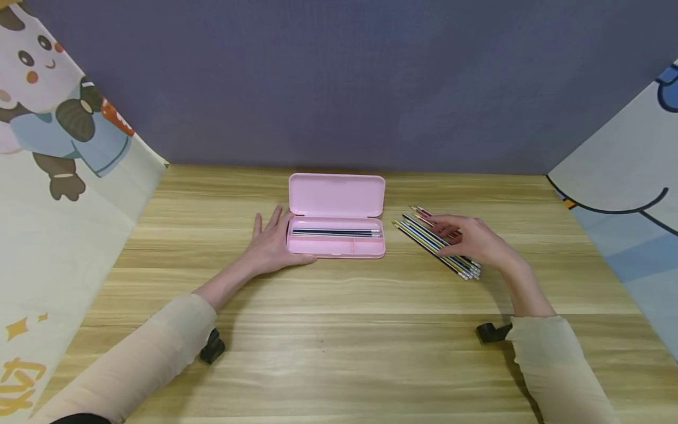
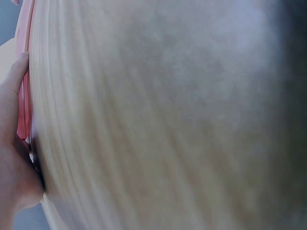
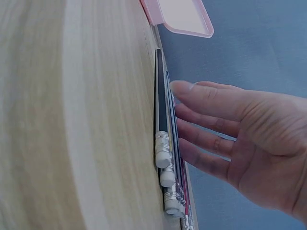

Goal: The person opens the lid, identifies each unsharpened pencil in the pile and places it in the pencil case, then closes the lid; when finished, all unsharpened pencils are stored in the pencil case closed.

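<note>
A pink pencil case [image 1: 336, 255] stands on the table with its lid [image 1: 336, 195] raised at the back. Several dark-striped pencils [image 1: 333, 232] lie in its long rear compartment. My left hand [image 1: 272, 244] rests at the case's left end, fingers spread and thumb [image 2: 18, 72] along the front edge. To the right of the case, a loose bundle of striped pencils [image 1: 426, 240] lies slantwise, white erasers toward me. Over the bundle is my right hand [image 1: 474, 238], its fingers loosely bent and the thumb apart from them, fingertips right at the pencils.
A few red pencils [image 1: 422, 211] lie at the bundle's far side, partly hidden by the right hand. The wooden table [image 1: 339, 341] ends at a dark blue-grey panel [image 1: 339, 88] behind. Panels with cartoon pictures [image 1: 69, 118] flank it on both sides.
</note>
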`<state>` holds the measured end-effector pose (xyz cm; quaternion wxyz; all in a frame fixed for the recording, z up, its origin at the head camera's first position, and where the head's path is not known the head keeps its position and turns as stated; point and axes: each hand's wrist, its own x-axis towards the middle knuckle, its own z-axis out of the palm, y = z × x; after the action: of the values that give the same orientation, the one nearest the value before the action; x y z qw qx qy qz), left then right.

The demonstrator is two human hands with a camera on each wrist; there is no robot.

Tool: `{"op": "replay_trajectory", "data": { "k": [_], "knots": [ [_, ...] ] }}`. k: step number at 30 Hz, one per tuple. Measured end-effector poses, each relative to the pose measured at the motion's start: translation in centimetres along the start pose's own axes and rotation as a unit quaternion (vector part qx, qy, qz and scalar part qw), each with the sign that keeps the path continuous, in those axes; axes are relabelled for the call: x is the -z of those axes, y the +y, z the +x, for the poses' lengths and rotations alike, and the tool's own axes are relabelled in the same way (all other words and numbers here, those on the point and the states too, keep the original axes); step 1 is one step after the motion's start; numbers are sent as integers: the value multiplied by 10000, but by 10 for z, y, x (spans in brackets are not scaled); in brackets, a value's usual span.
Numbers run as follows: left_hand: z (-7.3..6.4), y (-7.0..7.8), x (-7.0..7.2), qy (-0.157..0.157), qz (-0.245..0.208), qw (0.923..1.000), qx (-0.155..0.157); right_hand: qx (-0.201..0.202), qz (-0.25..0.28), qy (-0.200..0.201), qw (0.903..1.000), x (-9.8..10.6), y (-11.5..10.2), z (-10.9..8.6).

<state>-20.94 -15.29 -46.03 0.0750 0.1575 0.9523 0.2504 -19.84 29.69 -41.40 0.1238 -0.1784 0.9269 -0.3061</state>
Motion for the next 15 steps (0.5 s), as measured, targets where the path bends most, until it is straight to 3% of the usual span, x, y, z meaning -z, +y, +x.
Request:
{"op": "replay_trajectory", "data": {
  "k": [15],
  "knots": [
    [-1, 1, 0, 30, 28, 10000, 2, -73, -167, -27, 9998, -3, 2, 2]
  ]
}}
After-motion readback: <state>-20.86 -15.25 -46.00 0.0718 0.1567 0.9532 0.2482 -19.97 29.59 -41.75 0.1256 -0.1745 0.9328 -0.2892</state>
